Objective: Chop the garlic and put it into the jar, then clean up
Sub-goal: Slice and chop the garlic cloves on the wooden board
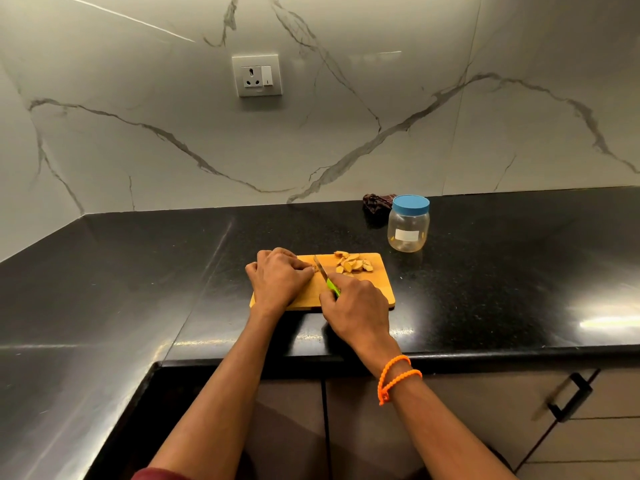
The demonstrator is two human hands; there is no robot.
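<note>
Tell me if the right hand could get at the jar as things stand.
Probably yes, once free: the right hand grips the knife, so it must put that down. The jar stands lidded just beyond the cutting board, with bare counter between.

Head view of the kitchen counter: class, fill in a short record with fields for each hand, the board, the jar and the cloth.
left hand: curled, pinning a small piece on the cutting board
right hand: grips the green-handled knife, blade beside that piece
cut pieces: piled at the board's far right
jar: beyond the board, blue lid on
cloth: dark, behind the jar
</note>
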